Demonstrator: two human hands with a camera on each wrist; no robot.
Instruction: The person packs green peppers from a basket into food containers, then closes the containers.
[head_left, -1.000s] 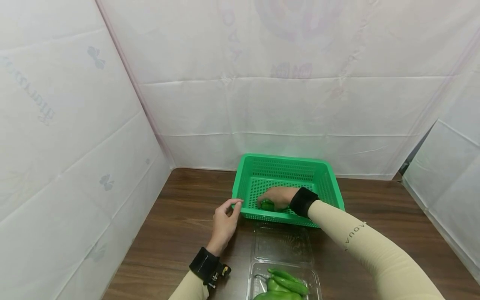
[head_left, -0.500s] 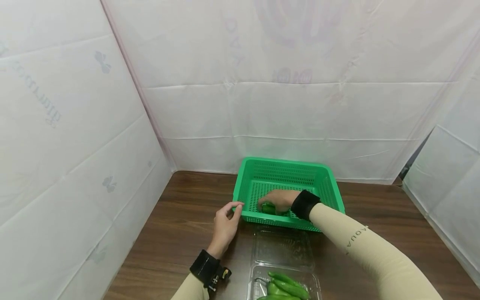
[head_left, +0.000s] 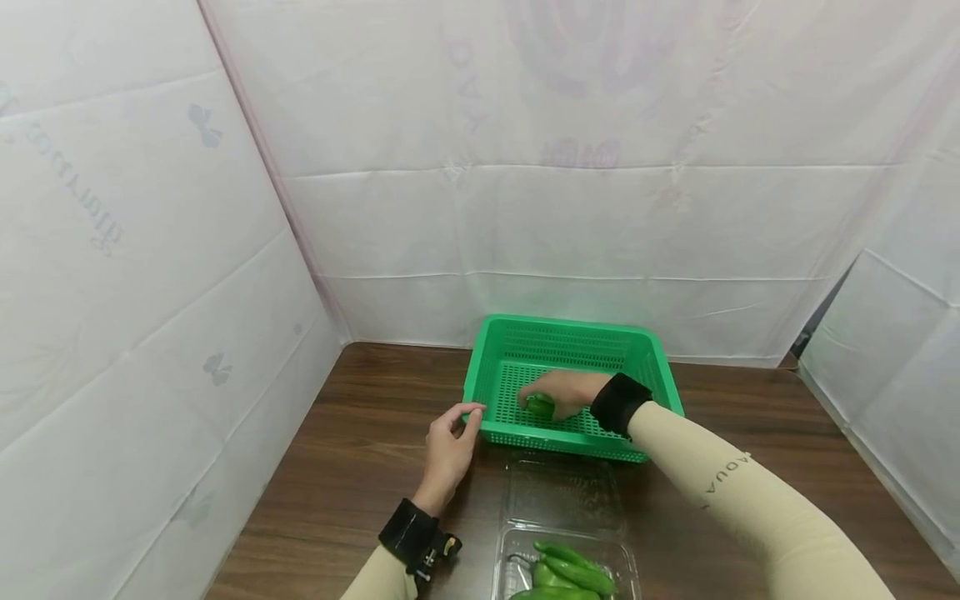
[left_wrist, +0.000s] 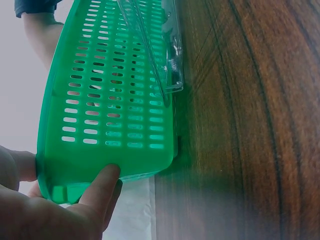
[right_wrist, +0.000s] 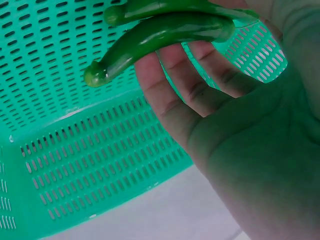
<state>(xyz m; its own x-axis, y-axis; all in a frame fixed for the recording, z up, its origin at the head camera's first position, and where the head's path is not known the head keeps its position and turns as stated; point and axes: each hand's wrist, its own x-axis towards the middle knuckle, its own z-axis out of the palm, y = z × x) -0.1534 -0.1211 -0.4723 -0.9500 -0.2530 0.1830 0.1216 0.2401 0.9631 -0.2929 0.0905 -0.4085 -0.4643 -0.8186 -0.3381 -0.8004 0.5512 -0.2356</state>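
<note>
My right hand point(head_left: 564, 392) is inside the green plastic basket point(head_left: 570, 324), gripping glossy dark green chili peppers point(head_left: 540, 406). In the right wrist view, fingertips press against one long curved chili pepper point(right_wrist: 165, 34), and a second chili pepper point(right_wrist: 165, 7) lies right beside it; the thumb is mostly hidden. My left hand point(head_left: 448, 450) pinches the basket's near left corner. The left wrist view shows its fingers point(left_wrist: 102, 187) spread against the outer wall of the basket point(left_wrist: 75, 165).
In front of the basket lies an opened clear plastic clamshell box point(head_left: 564, 496), lid towards the basket. Several green peppers point(head_left: 577, 571) fill its near half. White sheeting point(head_left: 570, 225) hangs behind and on both sides of the brown wooden table point(head_left: 360, 442).
My right hand has risen a little from the basket's floor with the chili peppers and shifted slightly right. The left hand stays at the corner. The head view has tilted slightly.
</note>
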